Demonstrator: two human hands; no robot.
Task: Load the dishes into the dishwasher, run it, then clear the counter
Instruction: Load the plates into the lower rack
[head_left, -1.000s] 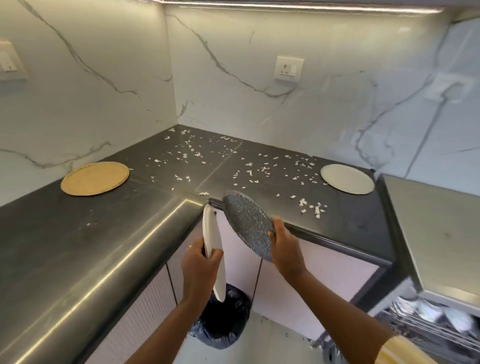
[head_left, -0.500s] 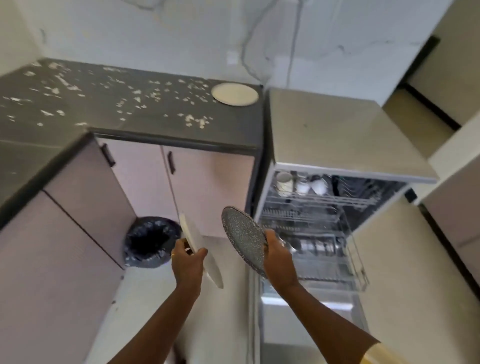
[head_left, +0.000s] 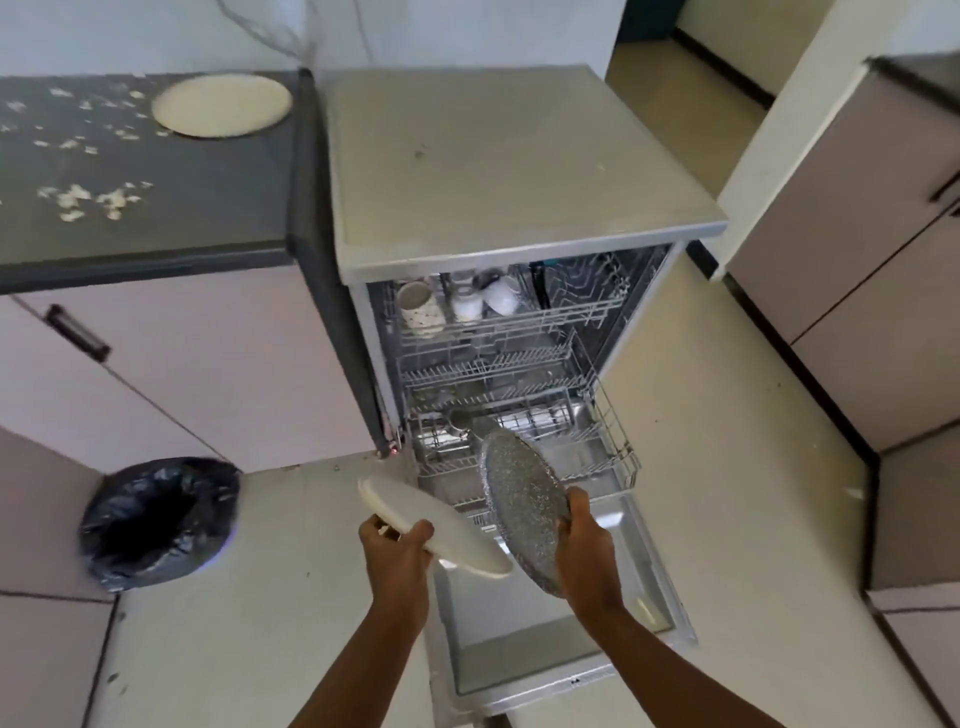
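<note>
My left hand (head_left: 397, 548) grips a white plate (head_left: 431, 525), tilted on edge over the floor beside the dishwasher. My right hand (head_left: 584, 540) holds a grey speckled plate (head_left: 522, 506) upright above the pulled-out lower rack (head_left: 597, 457). The dishwasher (head_left: 498, 171) stands open with its door (head_left: 545, 639) folded down. Cups (head_left: 421, 309) sit in the upper rack. Another pale plate (head_left: 222, 105) lies on the dark counter (head_left: 208, 202) at its right end, among scattered white crumbs (head_left: 88, 197).
A bin lined with a black bag (head_left: 158, 519) stands on the floor to the left, below pink cabinet doors (head_left: 208, 364). More cabinets (head_left: 857, 260) line the right side. Pale floor tiles (head_left: 727, 467) lie between them and the dishwasher.
My view has swung right and down from the counter corner to the open dishwasher. Both hands carried their plates over, and the speckled plate is now above the lower rack.
</note>
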